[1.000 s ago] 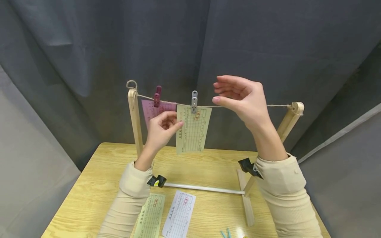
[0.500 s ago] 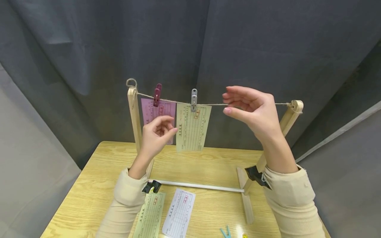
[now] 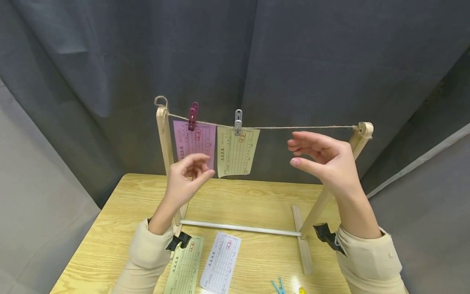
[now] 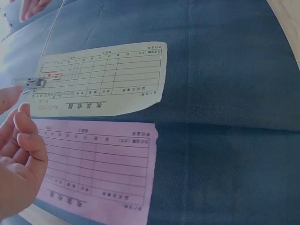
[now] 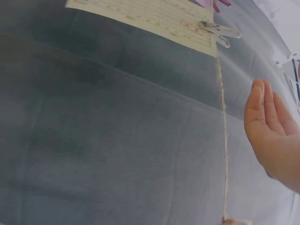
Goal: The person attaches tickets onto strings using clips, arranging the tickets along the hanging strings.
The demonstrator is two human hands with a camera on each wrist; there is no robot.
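A pink receipt slip hangs from the string under a dark red clothespin. To its right a pale yellow receipt slip hangs by a grey clothespin; its lower edge curls a little. My left hand is in front of the pink slip, fingers loosely bent with nothing between them, and covers its lower part in the head view. My right hand is held in the air below the string's right half, thumb and fingers apart, holding nothing. In the right wrist view the yellow slip lies beyond the hand.
A wooden frame with a left post, a right post and a white crossbar stands on the table. A green-yellow slip, a white slip, a light blue clothespin and a yellow item lie in front.
Both hands have drawn away from the yellow slip and downward, the left to the left and the right to the right. The yellow slip hangs on the string, its lower edge swung slightly.
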